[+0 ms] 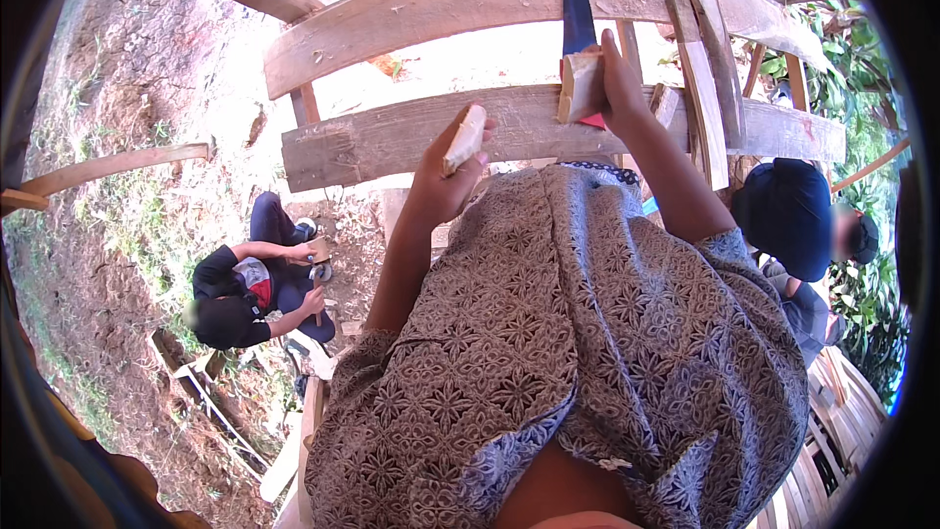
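Observation:
My left hand (441, 179) grips a short cut piece of wood (464, 141), its pale face turned up, over the near edge of the work boards. In my right hand (624, 90) is a second short wood block (585, 88), held by the fingers and thumb a little farther right. A handsaw (576, 2) with a dark blue blade lies across the far board, and its red handle is partly hidden behind the right block. The two blocks are apart from each other.
Two long boards, one far (441, 5) and one near (372, 145), run crosswise. Narrow wood strips (693, 69) lean across them at right. A seated person (250, 284) at left holds a tool and a piece of wood. Another person (788, 220) is at right, near stacked slats (822, 441).

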`<state>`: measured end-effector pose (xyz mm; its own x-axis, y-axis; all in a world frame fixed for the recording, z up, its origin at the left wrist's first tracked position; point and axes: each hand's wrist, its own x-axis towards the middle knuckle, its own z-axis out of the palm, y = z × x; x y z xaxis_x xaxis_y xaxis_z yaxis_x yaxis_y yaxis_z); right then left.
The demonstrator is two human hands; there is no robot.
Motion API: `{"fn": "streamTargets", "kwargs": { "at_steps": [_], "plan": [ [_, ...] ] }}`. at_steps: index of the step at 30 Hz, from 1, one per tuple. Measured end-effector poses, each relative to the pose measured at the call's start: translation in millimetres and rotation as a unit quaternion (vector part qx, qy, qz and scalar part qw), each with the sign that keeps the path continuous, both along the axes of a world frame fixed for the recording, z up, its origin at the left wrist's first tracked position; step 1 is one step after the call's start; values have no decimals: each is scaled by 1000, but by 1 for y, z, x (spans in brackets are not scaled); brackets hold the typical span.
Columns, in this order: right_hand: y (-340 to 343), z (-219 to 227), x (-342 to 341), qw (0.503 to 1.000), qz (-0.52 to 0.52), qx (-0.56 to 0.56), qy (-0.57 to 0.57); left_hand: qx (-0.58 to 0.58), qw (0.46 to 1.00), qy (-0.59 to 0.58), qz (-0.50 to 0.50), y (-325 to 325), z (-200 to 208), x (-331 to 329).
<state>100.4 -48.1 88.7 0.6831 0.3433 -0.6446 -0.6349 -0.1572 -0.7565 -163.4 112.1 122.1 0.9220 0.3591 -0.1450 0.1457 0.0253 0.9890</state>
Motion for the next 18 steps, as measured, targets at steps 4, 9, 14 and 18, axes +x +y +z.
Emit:
{"fn": "streamTargets", "kwargs": {
  "at_steps": [4, 9, 14, 18],
  "plan": [
    [-82, -82, -30, 995, -34, -48, 74, -265, 937, 86, 211, 44, -24, -1],
    [-139, -105, -54, 993, -47, -61, 93, -41, 953, 289, 83, 101, -93, 1],
    [-139, -101, -53, 996, -59, -47, 53, 350, 835, 395, 158, 91, -166, -14],
    [-111, -78, -56, 996, -77, -22, 43, 417, 832, 327, 160, 75, -173, -23]
  ]
}}
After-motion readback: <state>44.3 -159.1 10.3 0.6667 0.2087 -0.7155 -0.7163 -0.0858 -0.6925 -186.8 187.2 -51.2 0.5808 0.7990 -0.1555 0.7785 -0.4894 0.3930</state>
